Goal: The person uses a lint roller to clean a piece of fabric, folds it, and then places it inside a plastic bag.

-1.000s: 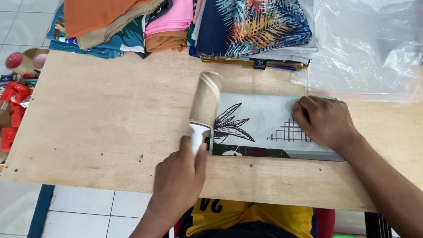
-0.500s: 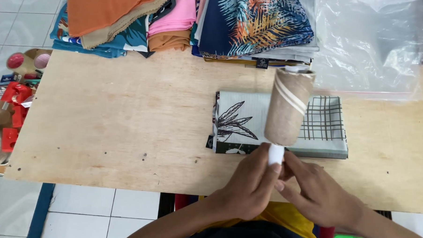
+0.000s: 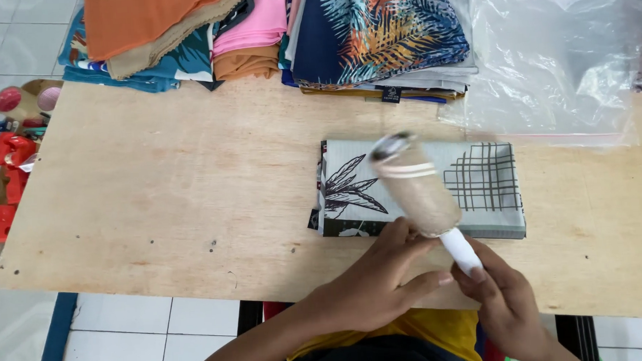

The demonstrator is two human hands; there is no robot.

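The right hand (image 3: 507,302) was closed around the white handle (image 3: 460,248) of a lint roller (image 3: 415,188), fingers wrapped fully round it. The left hand (image 3: 381,278) lay half open just beside it, fingertips (image 3: 402,229) touching the lower edge of the roller's drum, thumb stretched toward the handle; whether it gripped or only steadied the drum could not be told. The roller rose tilted up and away from both hands, its drum blurred, over a folded grey cloth (image 3: 478,189) printed with dark leaves and a grid.

The roller looked light and stiff, its drum probably tacky, so the smooth handle was the better place to hold. The cloth seemed soft and limp, likely to shift under a push.

Beyond the fingers, the bare plywood tabletop (image 3: 158,200) stretched left. At its far edge sat 1 row of stacked folded fabrics (image 3: 273,33), with clear plastic bags (image 3: 558,58) to the far right. White floor tiles (image 3: 127,337) showed below the near edge.
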